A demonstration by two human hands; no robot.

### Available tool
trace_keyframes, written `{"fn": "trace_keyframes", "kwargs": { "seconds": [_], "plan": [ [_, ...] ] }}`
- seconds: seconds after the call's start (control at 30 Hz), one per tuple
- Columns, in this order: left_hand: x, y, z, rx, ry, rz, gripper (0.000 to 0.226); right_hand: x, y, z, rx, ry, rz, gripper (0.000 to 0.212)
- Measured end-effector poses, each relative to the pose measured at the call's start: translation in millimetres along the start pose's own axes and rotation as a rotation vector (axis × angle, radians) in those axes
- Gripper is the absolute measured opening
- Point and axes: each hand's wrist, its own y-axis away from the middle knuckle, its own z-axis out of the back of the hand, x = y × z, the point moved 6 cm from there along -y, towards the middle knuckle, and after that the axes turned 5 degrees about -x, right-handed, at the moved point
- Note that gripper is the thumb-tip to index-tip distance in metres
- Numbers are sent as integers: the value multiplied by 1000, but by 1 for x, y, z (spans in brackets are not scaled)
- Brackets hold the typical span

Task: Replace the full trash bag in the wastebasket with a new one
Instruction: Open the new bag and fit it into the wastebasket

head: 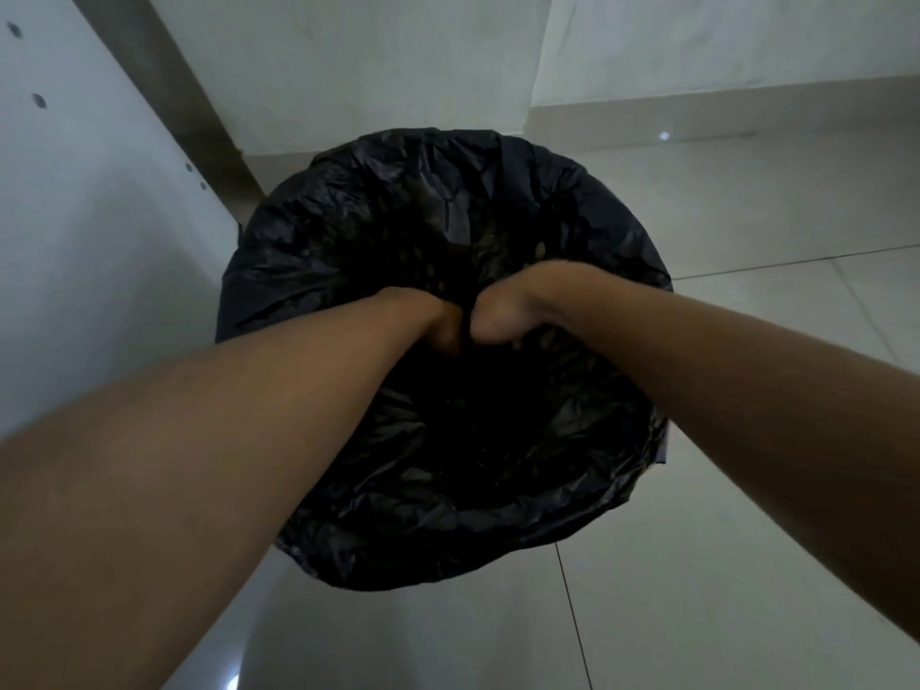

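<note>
Black trash bag (pixel 448 231) lining wastebasket; left hand (pixel 443 326), right hand (pixel 498 321) both buried inside, closed on plastic; press liner down evenly, keep rim overlap.

The trash bag (pixel 448 231) is thin, crinkled black plastic with a faint sheen; the floor (pixel 747 565) is smooth, glossy tile.

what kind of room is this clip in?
Probably an indoor corner of a home or office, dimly lit: glossy pale floor tiles, plain white walls, and a black plastic trash bag lining a bin, both hands reaching in.
</note>
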Motion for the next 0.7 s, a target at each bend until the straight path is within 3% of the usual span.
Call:
{"fn": "trace_keyframes", "kwargs": {
  "seconds": [0.1, 0.2, 0.27, 0.43, 0.5, 0.57, 0.7],
  "plan": [
    [10, 18, -13, 132, -259, -29, 50, -17, -4, 36, -255, -184, -59, 44],
    [14, 27, -20, 208, -406, -92, 57, -18, -12, 27, -206, -159, -68, 49],
    [12, 35, -14, 163, -417, -109, 53, -12, -11, 16, -185, -206, -46, 43],
    [18, 65, -7, 230, -483, -1, 51, -14, 16, -19, 7, 290, -89, 55],
    [24, 79, -17, 256, -568, 45, 52, -11, 36, -43, 201, 366, -105, 55],
    [25, 84, -30, 274, -645, 22, 51, -5, 57, -58, 287, 388, -99, 50],
    [2, 99, -1, -190, -451, -164, 40, 6, 62, -42, 10, 370, -1, 46]
  ]
}}
